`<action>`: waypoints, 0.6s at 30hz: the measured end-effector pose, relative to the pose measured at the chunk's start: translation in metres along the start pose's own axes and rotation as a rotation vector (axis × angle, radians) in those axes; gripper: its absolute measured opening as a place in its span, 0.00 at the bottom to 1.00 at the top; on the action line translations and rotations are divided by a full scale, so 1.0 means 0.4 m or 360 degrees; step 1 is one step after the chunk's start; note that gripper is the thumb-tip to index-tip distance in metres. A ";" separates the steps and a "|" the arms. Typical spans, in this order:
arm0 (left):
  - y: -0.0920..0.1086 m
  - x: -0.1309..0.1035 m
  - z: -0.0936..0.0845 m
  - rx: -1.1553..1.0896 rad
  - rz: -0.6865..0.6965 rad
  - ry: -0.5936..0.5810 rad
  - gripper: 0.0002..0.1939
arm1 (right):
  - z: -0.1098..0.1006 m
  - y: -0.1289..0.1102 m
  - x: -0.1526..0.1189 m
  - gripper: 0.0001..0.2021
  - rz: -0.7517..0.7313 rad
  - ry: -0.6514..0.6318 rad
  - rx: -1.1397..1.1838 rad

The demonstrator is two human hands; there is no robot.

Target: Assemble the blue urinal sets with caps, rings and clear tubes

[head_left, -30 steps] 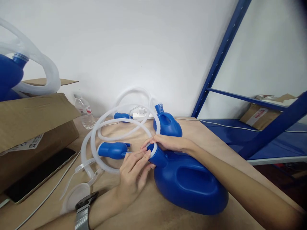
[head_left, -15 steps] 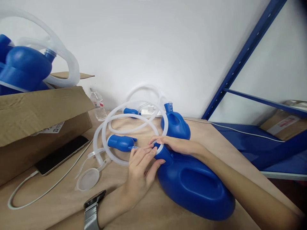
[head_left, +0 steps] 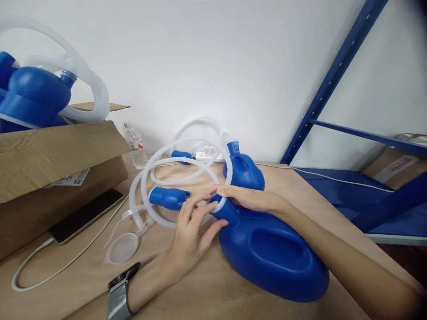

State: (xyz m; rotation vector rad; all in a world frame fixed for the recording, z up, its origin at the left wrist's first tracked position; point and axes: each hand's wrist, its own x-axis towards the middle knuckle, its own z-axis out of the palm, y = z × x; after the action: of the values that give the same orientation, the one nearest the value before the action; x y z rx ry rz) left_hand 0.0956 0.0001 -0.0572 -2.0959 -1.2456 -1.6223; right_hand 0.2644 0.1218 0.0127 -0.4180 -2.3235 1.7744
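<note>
A large blue urinal bottle (head_left: 273,262) with a recessed grip lies on its side on the table, its neck (head_left: 228,211) pointing to the upper left. My left hand (head_left: 191,235), with a watch on the wrist, pinches the neck, fingertips at the rim and thumb underneath. From above, my right hand (head_left: 247,198) curls over the neck and is closed on the white ribbed hose (head_left: 229,171) at the mouth. The hose end is partly hidden by my fingers. Beyond my left hand lies a blue urinal head piece (head_left: 168,198), and a clear cap (head_left: 122,249) rests nearer.
Behind stand a second blue bottle (head_left: 245,173), a power strip (head_left: 208,155) and a water bottle (head_left: 136,149). At left, a cardboard box (head_left: 60,153) holds more blue bottles, beside a phone (head_left: 86,215) on a cable. A blue shelf rack (head_left: 333,80) rises at right.
My left hand has shifted slightly left, and its fingers have spread wider at the neck, showing more of the white hose end. My right hand stays over the mouth.
</note>
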 end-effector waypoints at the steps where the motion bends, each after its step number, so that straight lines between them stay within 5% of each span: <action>1: 0.001 -0.002 -0.003 0.0011 -0.0063 0.0011 0.18 | 0.001 -0.002 -0.002 0.20 -0.0001 0.0009 -0.0001; 5: -0.001 -0.005 -0.006 -0.0080 -0.0205 0.0023 0.24 | 0.003 -0.011 -0.007 0.22 -0.0002 0.0002 0.0000; 13: -0.014 -0.001 -0.004 -0.0122 -0.0003 0.0104 0.16 | 0.006 -0.028 0.001 0.19 0.0003 -0.0046 -0.0162; 18: -0.005 0.000 -0.006 -0.0186 -0.0120 0.0129 0.12 | 0.007 -0.042 0.006 0.16 0.0135 -0.0027 -0.0187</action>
State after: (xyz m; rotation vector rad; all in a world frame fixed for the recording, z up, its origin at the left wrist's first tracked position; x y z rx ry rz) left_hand 0.0925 -0.0001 -0.0568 -2.0488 -1.2458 -1.8353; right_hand 0.2596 0.1160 0.0281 -0.5297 -2.4646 1.6889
